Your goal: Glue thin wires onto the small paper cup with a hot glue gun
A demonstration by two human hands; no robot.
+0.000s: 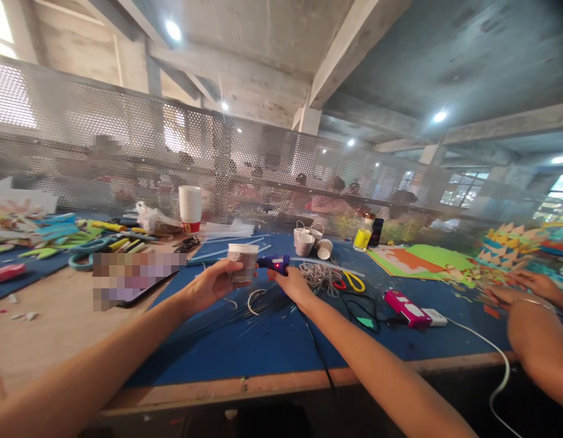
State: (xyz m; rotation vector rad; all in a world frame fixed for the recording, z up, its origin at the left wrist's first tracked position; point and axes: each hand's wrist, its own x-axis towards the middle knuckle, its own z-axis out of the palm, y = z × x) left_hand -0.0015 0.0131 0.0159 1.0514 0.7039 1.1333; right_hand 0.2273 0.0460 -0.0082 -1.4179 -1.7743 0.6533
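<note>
My left hand (216, 283) is closed around a small paper cup (243, 258) wrapped in grey-brown material, with its white rim up. Just right of it, my right hand (288, 283) grips a dark blue glue gun (274, 263) with a small red light. The gun's front end is at the cup's side; whether they touch I cannot tell. A pale ring (254, 302) lies on the blue mat (208, 353) below the cup. Behind my right hand sit several small wrapped cups (304, 241) and a tangle of grey cord (320, 275).
A stack of white cups (190, 204), blue-handled scissors (87, 254) and a phone (148, 283) are at left. Toward the right are yellow-handled scissors (354, 281), a yellow bottle (363, 236), a pink device (406, 308) with a white cable, and another person's hands (514, 292) over paper scraps.
</note>
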